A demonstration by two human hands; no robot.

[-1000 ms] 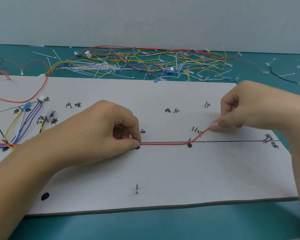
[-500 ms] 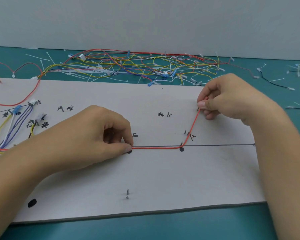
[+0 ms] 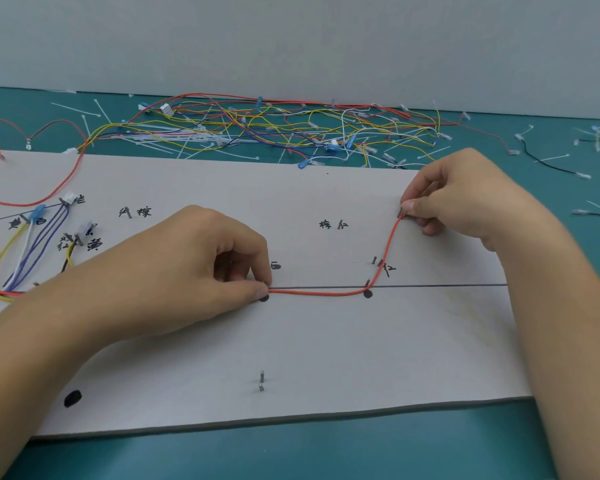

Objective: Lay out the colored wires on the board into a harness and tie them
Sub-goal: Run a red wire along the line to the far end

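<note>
A red wire (image 3: 326,292) runs along the black line on the grey board (image 3: 326,358), bends round a pin (image 3: 367,283) and climbs to the upper right. My left hand (image 3: 187,271) pinches the wire at a black dot near the board's middle. My right hand (image 3: 458,199) pinches the wire's far end at a pin near the board's right edge. Several yellow, white, blue and purple wires (image 3: 25,251) lie routed on the board's left part, fanning up to small connectors.
A tangled pile of loose coloured wires and white cable ties (image 3: 274,129) lies on the teal table behind the board. A short black wire (image 3: 551,166) lies at the far right. Two upright pins (image 3: 261,381) stand near the board's front edge. A black dot (image 3: 72,398) marks the front left.
My right hand has carried the red wire's end from beside the bend pin up and back to the pin near the right edge. My left hand has kept its pinch.
</note>
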